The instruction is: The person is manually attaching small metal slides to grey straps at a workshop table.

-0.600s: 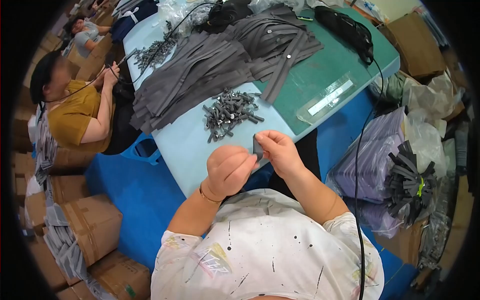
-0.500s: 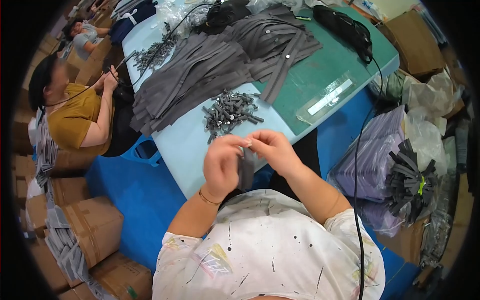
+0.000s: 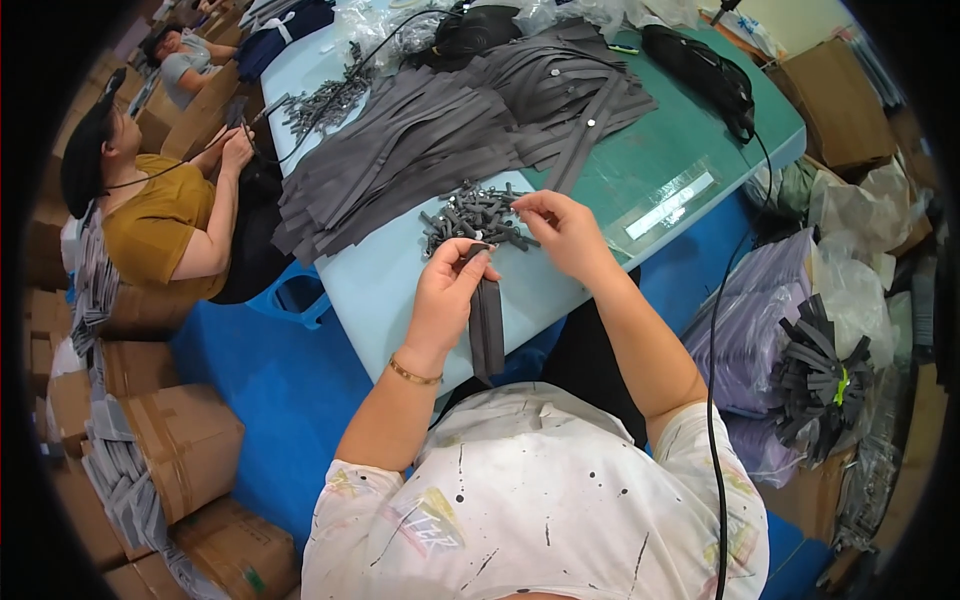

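Left hand (image 3: 448, 295): pinches grey strap (image 3: 487, 325), just below clip pile (image 3: 478, 215). Right hand (image 3: 565, 230): fingertips pinched at pile's right edge.

Grey fabric strip (image 3: 487, 325) hanging folded, heap of small grey pieces (image 3: 478, 216) on table

Both bare forearms rise from the lower edge, elbows bent and spread, converging ahead of the chest; the left hand (image 3: 452, 292) sits nearer the body, back toward the camera, a thin gold bangle at the wrist, its fingers (image 3: 478, 268) curled shut in a pinch; the right hand (image 3: 567, 232) reaches further forward, palm down, thumb and forefinger drawn together at their tips.
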### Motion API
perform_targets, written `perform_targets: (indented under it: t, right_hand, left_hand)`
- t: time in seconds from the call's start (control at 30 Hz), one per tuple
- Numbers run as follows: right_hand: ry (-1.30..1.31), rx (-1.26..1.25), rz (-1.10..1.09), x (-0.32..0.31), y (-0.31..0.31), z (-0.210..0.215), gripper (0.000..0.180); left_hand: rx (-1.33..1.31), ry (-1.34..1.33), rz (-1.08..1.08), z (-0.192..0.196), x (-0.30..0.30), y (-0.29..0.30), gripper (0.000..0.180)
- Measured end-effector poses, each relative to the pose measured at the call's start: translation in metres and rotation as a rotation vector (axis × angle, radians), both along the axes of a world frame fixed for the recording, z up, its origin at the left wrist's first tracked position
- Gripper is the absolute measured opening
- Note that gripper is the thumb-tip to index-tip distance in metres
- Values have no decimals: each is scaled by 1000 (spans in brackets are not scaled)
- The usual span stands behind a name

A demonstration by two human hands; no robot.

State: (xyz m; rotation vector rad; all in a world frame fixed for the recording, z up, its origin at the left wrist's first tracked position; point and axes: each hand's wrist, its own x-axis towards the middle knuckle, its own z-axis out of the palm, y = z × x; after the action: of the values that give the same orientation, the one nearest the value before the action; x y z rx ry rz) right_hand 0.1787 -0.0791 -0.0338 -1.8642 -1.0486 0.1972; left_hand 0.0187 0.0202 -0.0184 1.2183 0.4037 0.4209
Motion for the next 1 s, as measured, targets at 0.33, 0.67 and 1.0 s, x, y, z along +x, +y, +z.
perform_targets:
  t: [0.33, 0.67, 1.0]
  right_hand:
    - [-234, 7, -80, 2, -2, 2, 13]
    - [-504, -253, -5, 7, 7, -9, 20]
    - [985, 228, 407, -14, -7, 7, 17]
  left_hand:
    - [-9, -15, 79, -7, 3, 6, 16]
    - [-29, -13, 21, -7, 3, 5, 13]
    - [-153, 15, -52, -3, 1, 5, 12]
